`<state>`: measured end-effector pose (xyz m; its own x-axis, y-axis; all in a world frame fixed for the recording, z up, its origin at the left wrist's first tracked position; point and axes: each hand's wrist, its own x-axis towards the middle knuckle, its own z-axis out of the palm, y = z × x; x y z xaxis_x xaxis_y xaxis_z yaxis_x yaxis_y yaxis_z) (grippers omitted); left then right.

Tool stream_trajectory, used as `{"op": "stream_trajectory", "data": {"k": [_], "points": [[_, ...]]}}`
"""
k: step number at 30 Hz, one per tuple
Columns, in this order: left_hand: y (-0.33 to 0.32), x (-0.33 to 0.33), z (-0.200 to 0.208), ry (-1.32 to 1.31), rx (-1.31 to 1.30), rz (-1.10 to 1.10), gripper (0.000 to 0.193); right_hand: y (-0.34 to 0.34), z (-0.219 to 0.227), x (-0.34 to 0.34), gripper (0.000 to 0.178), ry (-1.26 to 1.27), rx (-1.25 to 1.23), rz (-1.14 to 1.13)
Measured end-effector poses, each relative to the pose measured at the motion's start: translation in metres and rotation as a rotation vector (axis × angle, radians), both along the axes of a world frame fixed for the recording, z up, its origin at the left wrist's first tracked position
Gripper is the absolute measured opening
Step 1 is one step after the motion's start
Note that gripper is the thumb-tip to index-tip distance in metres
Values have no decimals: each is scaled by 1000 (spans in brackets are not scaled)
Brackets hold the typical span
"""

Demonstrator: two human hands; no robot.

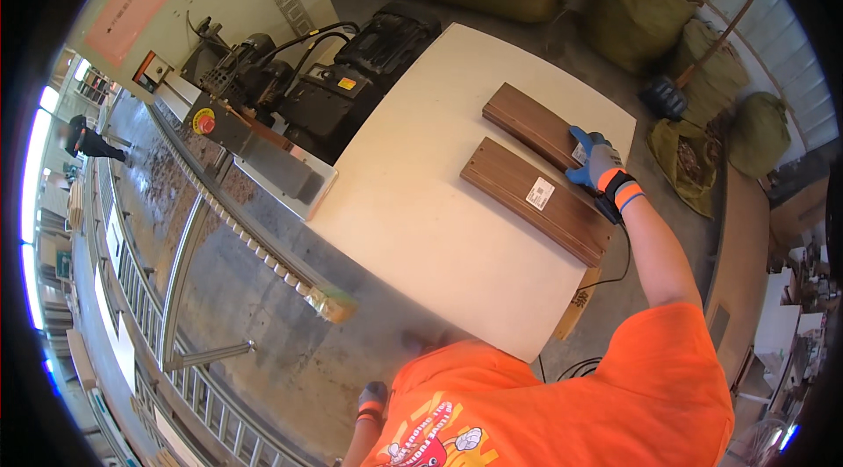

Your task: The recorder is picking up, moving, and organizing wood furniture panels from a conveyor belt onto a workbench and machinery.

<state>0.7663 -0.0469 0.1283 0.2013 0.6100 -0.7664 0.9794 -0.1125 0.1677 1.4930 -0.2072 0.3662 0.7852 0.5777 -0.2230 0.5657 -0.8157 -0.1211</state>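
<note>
Now, status:
right hand (600,166): gripping the far plank (531,125), fingers curled over its end
near plank (536,201): lying alongside on the table (413,195)
left hand (371,403): hanging low, grip unclear

2 brown wood boards (537,190); 1 table (413,203); approx 6 sacks (637,14); 1 mallet (667,94)

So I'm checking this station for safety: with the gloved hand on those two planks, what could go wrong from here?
The near plank reaches close to the table edge, so a push from the right hand could tip it off. The left hand hangs low, away from the planks, so nothing steadies the far plank. A cable trails below the table edge and might snag.
</note>
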Motion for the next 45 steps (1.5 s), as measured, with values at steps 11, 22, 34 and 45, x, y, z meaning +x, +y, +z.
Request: {"op": "stream_trajectory", "data": {"k": [11, 22, 34, 45], "points": [[5, -5, -7, -75, 28, -31, 40, 34, 7, -123, 106, 0, -50, 134], [12, -8, -13, -82, 67, 58, 38, 29, 44, -104, 101, -11, -70, 132], [12, -27, -34, -72, 51, -32, 40, 19, 28, 8, 103, -33, -50, 74], [-1, -16, -18, -58, 7, 7, 39, 31, 28, 11, 112, 44, -124, 57]]}}
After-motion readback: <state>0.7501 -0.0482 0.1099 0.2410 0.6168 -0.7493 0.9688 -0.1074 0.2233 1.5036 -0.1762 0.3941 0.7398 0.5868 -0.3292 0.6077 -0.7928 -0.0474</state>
